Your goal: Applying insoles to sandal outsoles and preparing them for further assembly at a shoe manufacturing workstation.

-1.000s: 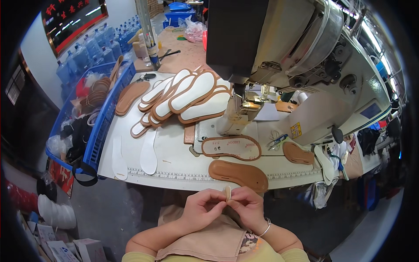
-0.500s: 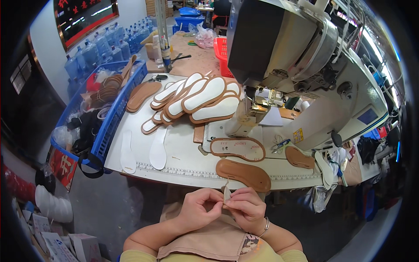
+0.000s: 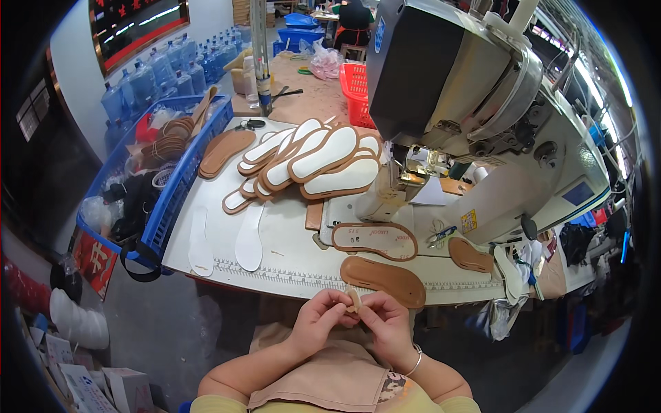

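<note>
White worktop (image 3: 292, 237) carries a sewing machine (image 3: 482, 96) at two o'clock; at six, by its near edge, a small beige curved piece (image 3: 354, 297) is pinched between barely parted fingers (image 3: 333, 314) of the left hand (image 3: 317, 329) and right hand (image 3: 389, 332).

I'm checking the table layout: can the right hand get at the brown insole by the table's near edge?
Probably yes: the right hand is close to the brown insole and nothing seems to lie between them, though it looks busy with a small beige piece.
</note>
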Available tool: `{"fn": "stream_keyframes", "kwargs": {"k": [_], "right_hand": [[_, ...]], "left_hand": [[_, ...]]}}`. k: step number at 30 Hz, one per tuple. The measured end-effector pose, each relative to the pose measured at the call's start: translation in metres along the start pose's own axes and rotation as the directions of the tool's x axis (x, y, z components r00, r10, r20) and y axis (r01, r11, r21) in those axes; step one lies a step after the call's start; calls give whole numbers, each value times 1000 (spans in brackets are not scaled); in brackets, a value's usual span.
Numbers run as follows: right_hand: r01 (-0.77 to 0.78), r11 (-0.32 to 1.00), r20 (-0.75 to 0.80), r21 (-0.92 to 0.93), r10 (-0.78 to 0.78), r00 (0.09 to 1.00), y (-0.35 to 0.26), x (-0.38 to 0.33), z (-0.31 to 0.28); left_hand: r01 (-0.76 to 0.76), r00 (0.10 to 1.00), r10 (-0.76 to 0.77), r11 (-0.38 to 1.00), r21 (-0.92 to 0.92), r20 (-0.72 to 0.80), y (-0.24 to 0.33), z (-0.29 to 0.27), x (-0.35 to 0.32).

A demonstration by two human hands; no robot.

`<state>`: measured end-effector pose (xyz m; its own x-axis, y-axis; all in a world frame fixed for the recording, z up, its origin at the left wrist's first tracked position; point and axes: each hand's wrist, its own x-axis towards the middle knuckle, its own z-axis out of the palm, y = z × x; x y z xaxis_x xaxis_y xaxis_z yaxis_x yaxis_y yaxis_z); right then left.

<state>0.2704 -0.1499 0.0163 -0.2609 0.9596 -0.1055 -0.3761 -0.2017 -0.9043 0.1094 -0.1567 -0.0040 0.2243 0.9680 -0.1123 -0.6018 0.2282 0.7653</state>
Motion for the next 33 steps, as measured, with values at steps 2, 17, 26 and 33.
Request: {"fn": "stream_keyframes", "kwargs": {"k": [2, 17, 26, 33], "right_hand": [[142, 968, 44, -205, -136, 990, 0, 0, 1], [277, 869, 136, -411, -241, 961, -5, 2, 5], [-43, 994, 10, -98, 44, 999, -1, 4, -3], [205, 925, 82, -318, -189, 979, 1, 3, 1]], "left_hand": [[-77, 994, 54, 958, 276, 90, 7, -1, 1], [-166, 978, 58, 796, 582, 200, 19, -5, 8], [-252, 968, 210, 837, 485, 141, 1, -4, 8], [-163, 983, 181, 873, 459, 5, 8, 3, 7]]}}
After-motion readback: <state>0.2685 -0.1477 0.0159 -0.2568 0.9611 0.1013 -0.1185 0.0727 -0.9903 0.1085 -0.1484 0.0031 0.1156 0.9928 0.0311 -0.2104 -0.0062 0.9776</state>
